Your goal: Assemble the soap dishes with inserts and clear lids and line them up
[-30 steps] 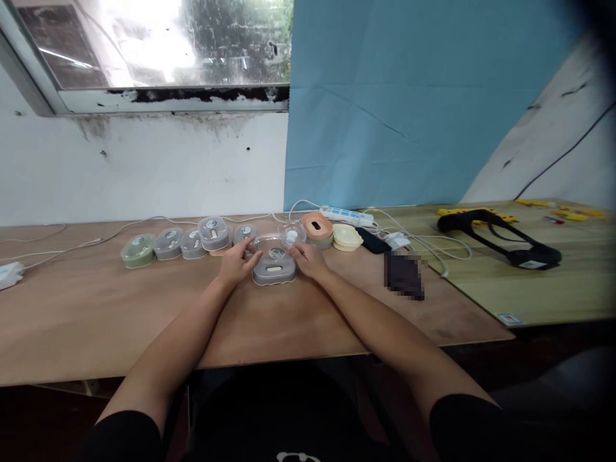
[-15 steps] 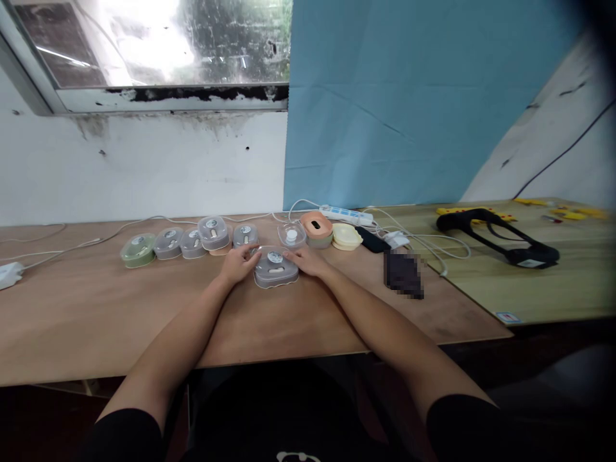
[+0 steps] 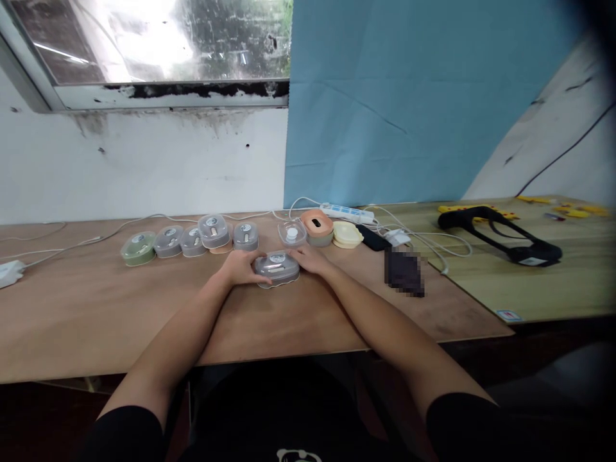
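Note:
A grey box with a clear lid (image 3: 278, 267) lies flat on the wooden table (image 3: 120, 308) in front of me. My left hand (image 3: 242, 267) grips its left side with curled fingers. My right hand (image 3: 310, 259) presses against its right side, fingers laid on the lid's edge. Behind it stands a row of similar lidded boxes: a green one (image 3: 137, 249), several grey ones (image 3: 214, 231), and a small clear lid with a white knob (image 3: 290, 233).
An orange box (image 3: 316, 227) and a cream box (image 3: 346, 235) sit behind my right hand. A white power strip (image 3: 347, 213), white cables (image 3: 423, 244), a dark pouch (image 3: 403, 271) and black headgear (image 3: 500, 236) lie to the right. A window is above left.
The clear lid has come down onto the grey box, which now lies lower and flatter on the table. Both hands have closed in on its sides.

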A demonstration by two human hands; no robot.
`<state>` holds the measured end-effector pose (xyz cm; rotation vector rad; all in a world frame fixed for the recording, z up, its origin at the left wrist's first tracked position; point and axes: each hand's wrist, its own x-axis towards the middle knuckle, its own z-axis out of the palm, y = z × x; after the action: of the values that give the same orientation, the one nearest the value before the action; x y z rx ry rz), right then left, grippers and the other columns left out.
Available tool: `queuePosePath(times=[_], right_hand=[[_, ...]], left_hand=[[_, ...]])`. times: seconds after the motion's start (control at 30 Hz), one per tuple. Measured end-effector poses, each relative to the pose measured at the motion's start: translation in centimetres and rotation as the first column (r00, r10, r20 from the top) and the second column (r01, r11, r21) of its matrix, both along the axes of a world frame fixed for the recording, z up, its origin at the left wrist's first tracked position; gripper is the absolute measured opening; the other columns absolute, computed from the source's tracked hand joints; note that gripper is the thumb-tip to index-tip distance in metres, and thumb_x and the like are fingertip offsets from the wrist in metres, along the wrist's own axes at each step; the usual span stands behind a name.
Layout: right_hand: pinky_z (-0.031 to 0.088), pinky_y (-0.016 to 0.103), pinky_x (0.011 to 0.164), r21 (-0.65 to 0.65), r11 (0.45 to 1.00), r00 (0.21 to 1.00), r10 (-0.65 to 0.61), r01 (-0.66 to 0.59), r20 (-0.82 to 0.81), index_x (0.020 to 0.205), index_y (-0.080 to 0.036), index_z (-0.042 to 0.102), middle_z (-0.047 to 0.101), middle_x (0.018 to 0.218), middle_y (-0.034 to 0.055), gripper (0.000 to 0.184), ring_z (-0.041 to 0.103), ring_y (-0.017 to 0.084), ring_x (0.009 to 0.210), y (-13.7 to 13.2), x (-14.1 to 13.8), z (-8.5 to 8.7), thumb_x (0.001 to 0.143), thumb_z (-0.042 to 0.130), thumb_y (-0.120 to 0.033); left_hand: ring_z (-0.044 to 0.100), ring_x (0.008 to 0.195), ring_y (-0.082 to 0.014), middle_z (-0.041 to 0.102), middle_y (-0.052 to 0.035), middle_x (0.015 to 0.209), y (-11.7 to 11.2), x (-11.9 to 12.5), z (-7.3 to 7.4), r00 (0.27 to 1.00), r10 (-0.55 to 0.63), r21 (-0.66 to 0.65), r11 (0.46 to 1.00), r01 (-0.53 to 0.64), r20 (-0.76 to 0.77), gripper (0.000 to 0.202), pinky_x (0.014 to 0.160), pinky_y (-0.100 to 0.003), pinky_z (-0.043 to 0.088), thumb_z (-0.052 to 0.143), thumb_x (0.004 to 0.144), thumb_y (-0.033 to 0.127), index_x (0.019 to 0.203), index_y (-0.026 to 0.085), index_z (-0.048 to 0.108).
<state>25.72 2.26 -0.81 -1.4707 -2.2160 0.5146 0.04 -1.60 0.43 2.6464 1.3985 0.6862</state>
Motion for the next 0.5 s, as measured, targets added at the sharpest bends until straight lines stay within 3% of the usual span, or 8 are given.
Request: queuePosePath(times=[0.1,0.23,0.5], right_hand=[[0.030,0.024,0.056,0.004,1.000,1.000,-0.014,0.014,-0.009,0.061,-0.016,0.060,0.062,0.066,0.0027,0.055,0.053,0.015,0.062,0.10,0.04,-0.05,0.091,0.035,-0.056],[0.033,0.025,0.059,0.006,0.998,0.998,-0.060,0.060,-0.028,0.066,-0.016,0.063,0.064,0.067,0.0035,0.056,0.056,0.017,0.065,0.35,0.31,-0.03,0.091,0.035,-0.058],[0.034,0.025,0.057,0.018,0.998,0.998,-0.058,0.058,-0.023,0.063,-0.018,0.059,0.063,0.068,0.0032,0.055,0.056,0.018,0.066,0.99,0.63,-0.42,0.088,0.038,-0.062]], left_hand=[[0.065,0.072,-0.0216,0.071,-0.0050,0.076,0.08,-0.04,-0.04,0.998,0.001,0.034,0.999,0.001,-0.069,0.081,0.067,-0.027,0.043,0.069,0.055,0.075,0.115,0.020,0.066],[0.066,0.078,-0.0226,0.072,-0.0067,0.084,0.30,0.27,-0.34,0.995,0.060,0.052,0.997,-0.056,-0.084,0.070,0.070,-0.028,0.044,0.062,0.070,0.069,0.120,0.020,0.064],[0.063,0.099,-0.0270,0.061,-0.0105,0.123,0.68,0.37,-0.70,0.984,0.155,0.009,0.988,-0.154,-0.093,0.068,0.081,-0.032,0.046,0.052,0.083,0.060,0.142,0.027,0.045]])
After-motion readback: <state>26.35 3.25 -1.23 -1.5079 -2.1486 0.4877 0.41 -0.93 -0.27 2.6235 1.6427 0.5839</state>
